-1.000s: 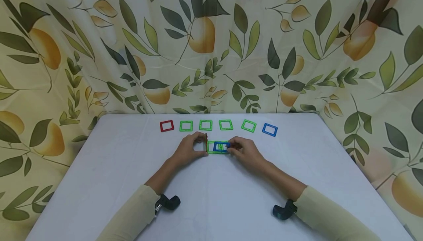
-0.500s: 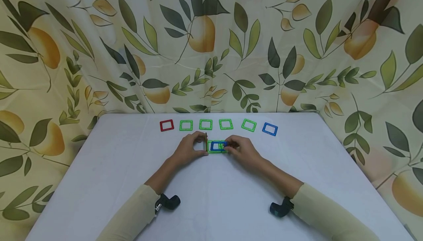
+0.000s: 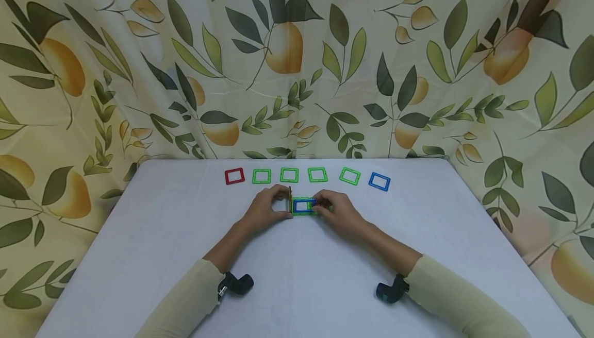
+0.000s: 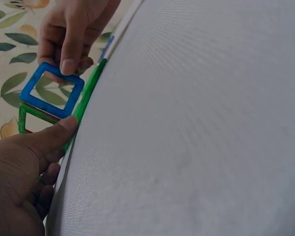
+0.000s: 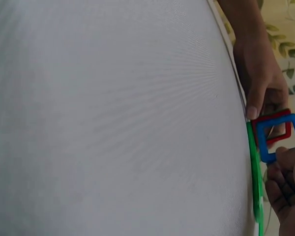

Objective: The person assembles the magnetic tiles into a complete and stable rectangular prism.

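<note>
My left hand (image 3: pixel 264 209) pinches a red magnetic tile (image 5: pixel 270 115), a hollow rectangular frame stood on edge, between thumb and fingers. A green frame (image 4: pixel 22 118) shows against it in the left wrist view. From the right, my right hand (image 3: pixel 343 212) pinches a blue magnetic tile (image 4: pixel 44 106) by one end. The blue tile is held up close to the red one and overlaps it in the right wrist view. Below both hands, a green tile base (image 5: pixel 255 182) lies flat on the table; my right fingers hide its right end in the head view.
A row lies along the back of the white table (image 3: pixel 287 276): a red tile (image 3: pixel 234 182), several green tiles (image 3: pixel 289 181) and a blue tile (image 3: pixel 379 188). Behind the table hangs a leaf-and-fruit patterned curtain (image 3: pixel 297 96). A dark wrist camera (image 3: pixel 390 291) sits on each forearm.
My right hand has carried the blue tile leftward over the green base, up to the upright tile. The left hand has held its place.
</note>
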`<state>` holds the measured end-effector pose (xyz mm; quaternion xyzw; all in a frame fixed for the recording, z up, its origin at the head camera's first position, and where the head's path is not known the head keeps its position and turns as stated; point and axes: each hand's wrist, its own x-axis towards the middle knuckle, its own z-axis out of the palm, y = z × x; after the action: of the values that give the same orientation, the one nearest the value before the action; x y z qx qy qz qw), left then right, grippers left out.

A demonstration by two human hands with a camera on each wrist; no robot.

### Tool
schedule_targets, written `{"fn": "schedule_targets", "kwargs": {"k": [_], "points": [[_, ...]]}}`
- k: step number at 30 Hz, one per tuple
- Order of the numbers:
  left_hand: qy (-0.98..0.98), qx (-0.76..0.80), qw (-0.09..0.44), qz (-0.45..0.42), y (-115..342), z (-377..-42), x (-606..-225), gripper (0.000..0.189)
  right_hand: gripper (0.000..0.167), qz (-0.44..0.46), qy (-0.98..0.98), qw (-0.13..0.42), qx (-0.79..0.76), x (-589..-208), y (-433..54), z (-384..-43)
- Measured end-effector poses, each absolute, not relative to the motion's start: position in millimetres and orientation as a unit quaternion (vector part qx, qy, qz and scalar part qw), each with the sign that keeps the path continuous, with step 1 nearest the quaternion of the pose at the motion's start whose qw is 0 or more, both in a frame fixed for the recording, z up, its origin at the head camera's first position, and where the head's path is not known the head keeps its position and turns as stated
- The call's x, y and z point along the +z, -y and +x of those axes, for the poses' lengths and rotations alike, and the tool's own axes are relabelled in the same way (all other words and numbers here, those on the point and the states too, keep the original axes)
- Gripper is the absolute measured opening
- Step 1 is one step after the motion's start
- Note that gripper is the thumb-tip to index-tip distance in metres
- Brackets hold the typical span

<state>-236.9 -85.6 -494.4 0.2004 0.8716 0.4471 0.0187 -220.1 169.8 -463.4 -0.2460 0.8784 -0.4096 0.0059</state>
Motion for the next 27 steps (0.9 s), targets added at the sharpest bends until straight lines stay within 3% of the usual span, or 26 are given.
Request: {"fn": "schedule_targets", "kwargs": {"k": [27], "points": [[-0.878, 0.434, -0.012, 0.202, 80.1, -234.1, -492.5, 0.066, 0.017, -0.247, -0.881, 0.012, -0.402, -470.0, -169.9, -222.2]]}}
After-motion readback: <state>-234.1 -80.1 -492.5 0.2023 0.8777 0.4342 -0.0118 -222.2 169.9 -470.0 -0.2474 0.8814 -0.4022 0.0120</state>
